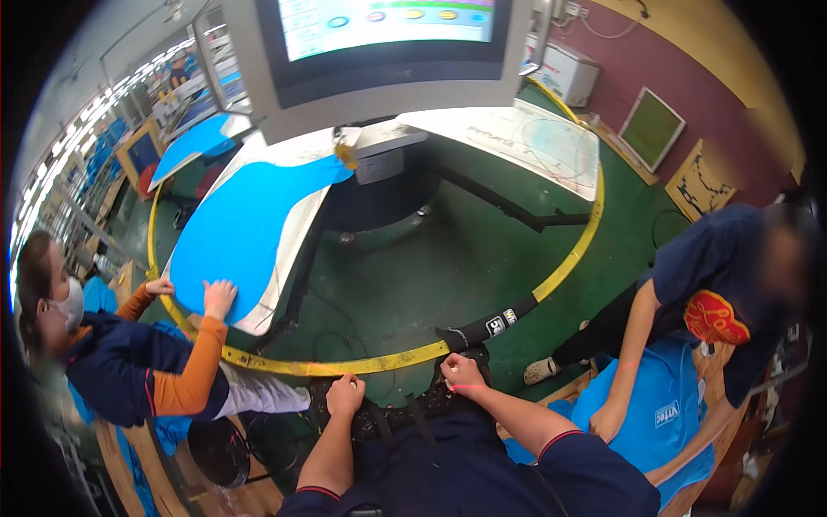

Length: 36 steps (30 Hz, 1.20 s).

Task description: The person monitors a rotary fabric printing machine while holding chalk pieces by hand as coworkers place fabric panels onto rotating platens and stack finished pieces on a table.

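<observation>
My left hand (pixel 345 395) is closed and rests at the dark, speckled surface (pixel 388 418) in front of my body, just inside the yellow ring rail (pixel 379 364). To its right, my right hand (pixel 463 373) is also closed, close to the black sleeve (pixel 491 326) wrapped round the rail. Whatever either fist may hold is too small or hidden to make out. Beyond the rail on the left, a blue fabric piece (pixel 237 233) lies flat on a white board (pixel 297 224).
A co-worker on the left (pixel 146 362) touches the blue fabric. Another person on the right (pixel 706 284) handles a blue printed garment (pixel 659 405). A machine with a screen (pixel 392 65) stands ahead. A second white board (pixel 517 142) extends right, above the green floor (pixel 388 276).
</observation>
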Available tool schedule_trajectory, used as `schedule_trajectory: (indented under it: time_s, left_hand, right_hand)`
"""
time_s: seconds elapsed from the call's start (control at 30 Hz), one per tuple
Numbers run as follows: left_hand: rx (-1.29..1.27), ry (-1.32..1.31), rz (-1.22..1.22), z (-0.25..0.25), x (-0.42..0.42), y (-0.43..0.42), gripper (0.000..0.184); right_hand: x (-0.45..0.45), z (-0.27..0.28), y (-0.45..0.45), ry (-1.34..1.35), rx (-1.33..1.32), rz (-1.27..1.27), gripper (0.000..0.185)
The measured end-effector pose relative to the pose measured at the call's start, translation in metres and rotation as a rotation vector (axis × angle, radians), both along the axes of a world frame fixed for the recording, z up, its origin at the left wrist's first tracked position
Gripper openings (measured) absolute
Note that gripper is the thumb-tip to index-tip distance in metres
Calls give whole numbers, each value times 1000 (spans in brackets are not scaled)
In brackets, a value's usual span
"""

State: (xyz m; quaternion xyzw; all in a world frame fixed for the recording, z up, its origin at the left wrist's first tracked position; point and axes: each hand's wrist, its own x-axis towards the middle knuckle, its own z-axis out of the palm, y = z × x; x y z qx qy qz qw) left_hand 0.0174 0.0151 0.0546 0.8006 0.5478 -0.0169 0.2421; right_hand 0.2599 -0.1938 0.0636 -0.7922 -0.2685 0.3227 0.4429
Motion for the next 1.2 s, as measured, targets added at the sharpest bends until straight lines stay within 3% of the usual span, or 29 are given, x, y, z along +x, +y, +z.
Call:
schedule_trajectory:
  time_s: [0.13,0.57,0.67,1.07,1.2]
  left_hand:
    - [-10,9,0,2,0,2,29]
    - [-45,4,-5,0,-1,6,29]
    - [-20,-24,8,-5,-2,6,28]
    - [-50,-1,5,0,0,4,29]
    - [-26,1,7,-4,1,4,28]
  right_hand:
    - [1,-2,4,-87,-53,7,31]
    - [2,-19,4,-184,-2,20,23]
    - [3,-16,5,-74,-72,19,23]
    - [2,-16,3,-154,-3,20,26]
    - [-1,12,6,28,-120,-1,25]
